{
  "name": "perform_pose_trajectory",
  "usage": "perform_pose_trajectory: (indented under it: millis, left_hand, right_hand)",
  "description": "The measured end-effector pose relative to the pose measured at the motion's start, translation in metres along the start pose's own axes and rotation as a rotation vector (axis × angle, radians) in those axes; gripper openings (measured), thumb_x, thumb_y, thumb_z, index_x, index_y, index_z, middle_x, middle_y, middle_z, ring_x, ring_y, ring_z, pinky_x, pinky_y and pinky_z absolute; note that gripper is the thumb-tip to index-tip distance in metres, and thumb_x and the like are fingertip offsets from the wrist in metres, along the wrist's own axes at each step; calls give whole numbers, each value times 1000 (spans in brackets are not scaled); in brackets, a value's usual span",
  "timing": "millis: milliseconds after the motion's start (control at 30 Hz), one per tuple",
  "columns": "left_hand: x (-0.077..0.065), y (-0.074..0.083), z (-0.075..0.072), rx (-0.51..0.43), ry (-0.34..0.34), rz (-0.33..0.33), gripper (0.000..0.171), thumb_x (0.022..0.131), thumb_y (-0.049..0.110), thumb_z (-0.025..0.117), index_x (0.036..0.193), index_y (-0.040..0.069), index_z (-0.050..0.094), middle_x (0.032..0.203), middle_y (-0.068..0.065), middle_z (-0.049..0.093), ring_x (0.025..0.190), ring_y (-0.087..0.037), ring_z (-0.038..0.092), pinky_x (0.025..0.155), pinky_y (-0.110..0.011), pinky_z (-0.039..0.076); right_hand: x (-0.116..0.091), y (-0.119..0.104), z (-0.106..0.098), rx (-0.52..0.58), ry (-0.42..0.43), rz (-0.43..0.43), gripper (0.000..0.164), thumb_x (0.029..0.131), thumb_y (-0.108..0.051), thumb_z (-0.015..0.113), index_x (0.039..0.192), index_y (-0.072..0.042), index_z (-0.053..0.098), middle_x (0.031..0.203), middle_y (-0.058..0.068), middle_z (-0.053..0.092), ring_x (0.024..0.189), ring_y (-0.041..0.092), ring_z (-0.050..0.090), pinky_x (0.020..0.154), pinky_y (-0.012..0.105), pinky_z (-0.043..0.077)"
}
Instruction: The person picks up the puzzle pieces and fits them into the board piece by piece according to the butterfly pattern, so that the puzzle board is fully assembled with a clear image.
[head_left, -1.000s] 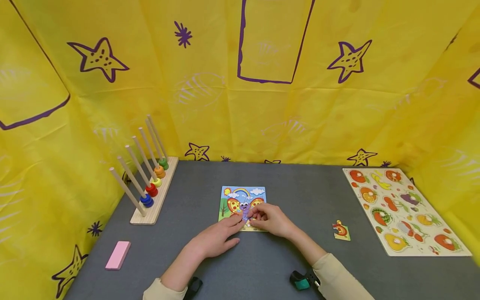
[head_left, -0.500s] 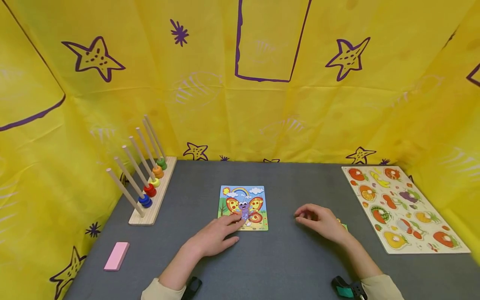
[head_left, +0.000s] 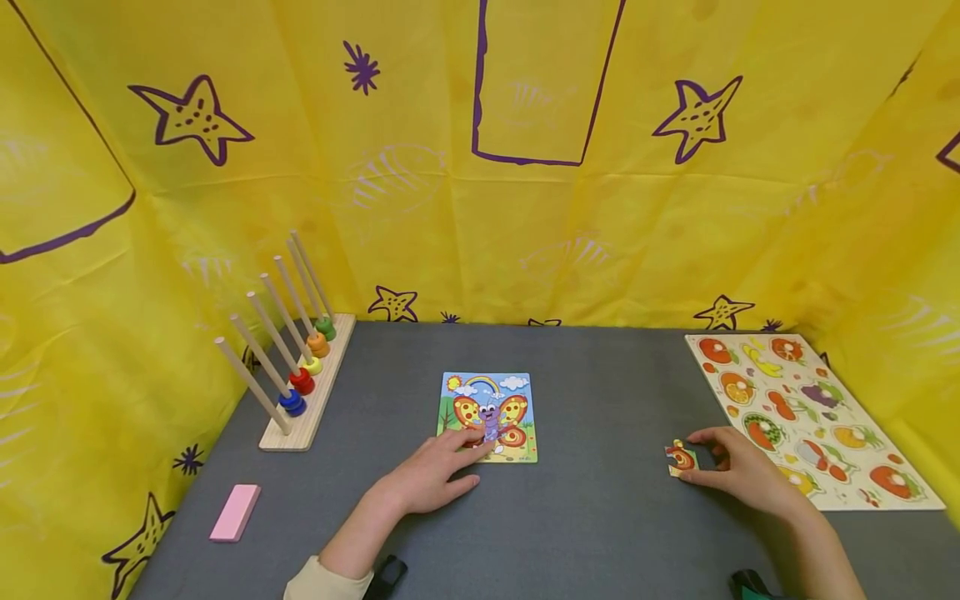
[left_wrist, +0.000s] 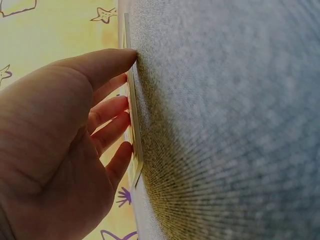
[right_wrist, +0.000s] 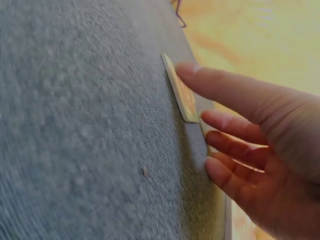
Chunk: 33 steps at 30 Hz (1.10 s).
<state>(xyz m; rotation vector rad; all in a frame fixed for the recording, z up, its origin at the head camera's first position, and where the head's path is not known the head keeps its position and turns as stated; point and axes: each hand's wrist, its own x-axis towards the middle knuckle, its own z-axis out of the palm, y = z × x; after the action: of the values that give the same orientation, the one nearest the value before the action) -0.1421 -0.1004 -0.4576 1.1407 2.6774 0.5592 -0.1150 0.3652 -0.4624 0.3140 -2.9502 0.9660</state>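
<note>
My left hand point(head_left: 431, 477) rests with fingers laid over the lower left part of a square butterfly puzzle point(head_left: 513, 385), hiding that corner. In the left wrist view, the thumb and fingertips point(left_wrist: 131, 56) meet the thin edge of the puzzle board point(left_wrist: 134, 112). Off to the right, a loose puzzle piece point(head_left: 678, 460) with an orange-red swirl lies flat on the table. My right hand point(head_left: 746, 475) reaches it from the right, thumb and forefinger spread at its edges. In the right wrist view, the thumb overlaps the piece point(right_wrist: 186, 97) and the other fingers are loosely bent.
A wooden peg stacker point(head_left: 326, 392) with coloured rings stands at the left. Nearer me lies a pink block point(head_left: 236, 512). At the far right is a fruit puzzle board point(head_left: 802, 417). Yellow printed cloth point(head_left: 525, 217) walls the table's back and sides.
My right hand has left the butterfly puzzle and moved right to the loose piece. The left hand has stayed on the puzzle.
</note>
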Motion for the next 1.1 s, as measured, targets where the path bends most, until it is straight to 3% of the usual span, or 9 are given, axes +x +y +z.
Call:
perform_pose_trajectory:
  millis: [167,333,533,833,1100]
  left_hand:
    - [-1,0,0,-2,4,8,52,98,24,60,146,14,47,143,-9,44,129,-24,42,102,-49,37]
    - [-1,0,1,-1,15,13,51,98,24,59,146,14,47,143,-8,45,130,-24,41,102,-49,37]
    - [-1,2,1,22,26,18,50,98,24,59,146,13,48,141,-9,46,129,-25,43,101,-49,38]
    - [-2,4,0,29,1,-10,50,99,25,58,147,14,47,143,-10,44,131,-26,41,103,-49,36]
    - [0,6,0,16,-6,-32,51,98,25,59,147,17,46,146,-9,42,133,-29,40,103,-52,36]
  right_hand:
    - [-2,4,0,34,5,-40,39,74,-21,86,104,-8,66,99,5,56,81,8,41,65,22,38]
    - [0,0,1,54,-16,-11,36,75,-21,85,101,-9,63,93,3,54,79,7,43,65,22,38]
    - [13,-15,8,185,-61,57,20,89,-20,72,99,-6,62,81,0,62,68,7,55,59,24,44]
    - [52,-63,55,525,-78,100,26,89,-19,72,103,3,66,83,9,69,69,13,61,62,27,52]
    - [75,-101,92,608,-152,123,27,86,-20,77,100,2,69,84,8,73,69,14,63,63,24,52]
